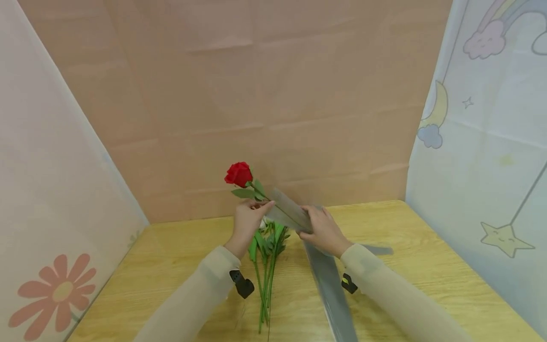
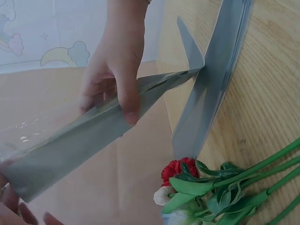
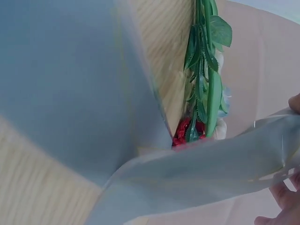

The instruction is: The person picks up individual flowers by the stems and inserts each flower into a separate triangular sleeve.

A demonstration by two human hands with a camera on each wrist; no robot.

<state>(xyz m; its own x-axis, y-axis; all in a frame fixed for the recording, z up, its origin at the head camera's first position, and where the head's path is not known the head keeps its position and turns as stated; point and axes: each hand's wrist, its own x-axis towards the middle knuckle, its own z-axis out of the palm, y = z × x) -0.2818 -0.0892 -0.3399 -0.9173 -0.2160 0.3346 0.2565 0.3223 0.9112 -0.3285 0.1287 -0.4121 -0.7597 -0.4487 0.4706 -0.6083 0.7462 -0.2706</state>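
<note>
A red artificial rose (image 1: 239,174) with green leaves leans up to the left, its stem running into a grey, partly clear flower sleeve (image 1: 291,209). My left hand (image 1: 249,221) pinches the sleeve's mouth edge, just below the rose's leaves. Farther down the same sleeve, my right hand (image 1: 322,230) grips it, thumb on the near face in the left wrist view. Whether the left fingers also touch the stem is hidden. In the right wrist view the sleeve (image 3: 211,173) stretches between the hands.
On the wooden table (image 1: 205,266) lies a bunch of artificial flowers (image 2: 201,187), red and white heads with green stems. A stack of flat grey sleeves (image 1: 331,285) lies to its right. A tan backdrop (image 1: 265,95) stands behind, printed panels at both sides.
</note>
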